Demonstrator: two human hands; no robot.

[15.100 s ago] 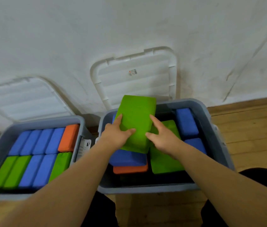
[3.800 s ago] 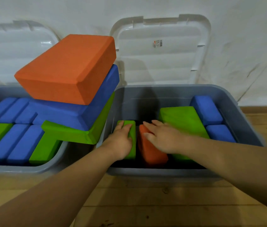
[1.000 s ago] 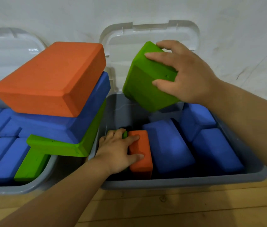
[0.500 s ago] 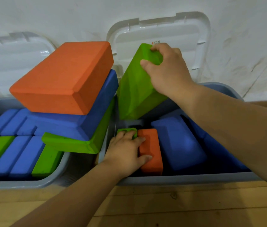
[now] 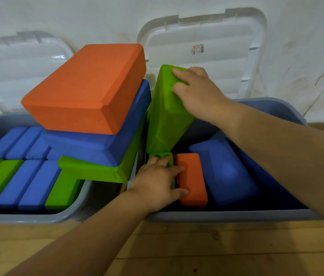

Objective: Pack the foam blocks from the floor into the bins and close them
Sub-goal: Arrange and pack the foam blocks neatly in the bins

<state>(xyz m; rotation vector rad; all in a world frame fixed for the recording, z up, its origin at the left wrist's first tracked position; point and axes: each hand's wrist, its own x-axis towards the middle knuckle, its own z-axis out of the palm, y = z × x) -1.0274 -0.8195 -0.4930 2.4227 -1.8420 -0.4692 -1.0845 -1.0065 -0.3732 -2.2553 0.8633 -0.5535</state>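
Gripping right hand (image 5: 197,94): yours clasps green block (image 5: 163,120) (tilted) over right bin (image 5: 226,215).
Left hand (image 5: 157,182): spread on orange block (image 5: 194,176) inside that bin.

plain room: wood floor (image 5: 217,251), scuffed white wall (image 5: 97,14)

The orange block (image 5: 85,86) and the green block (image 5: 165,116) are matt foam with a fine, slightly grainy skin, the green one marked by a few small dark pits. The right bin (image 5: 226,216) and the left bin (image 5: 28,219) are smooth grey plastic with a dull sheen, while the right lid (image 5: 217,34) and left lid (image 5: 8,62) are milky white ribbed plastic, glossy enough to catch bright glints, the right one carrying a small paper sticker (image 5: 197,49). The floor (image 5: 197,251) is wood boards with visible grain and knots, and the wall (image 5: 77,14) is matt white plaster, scuffed and hairline-cracked.
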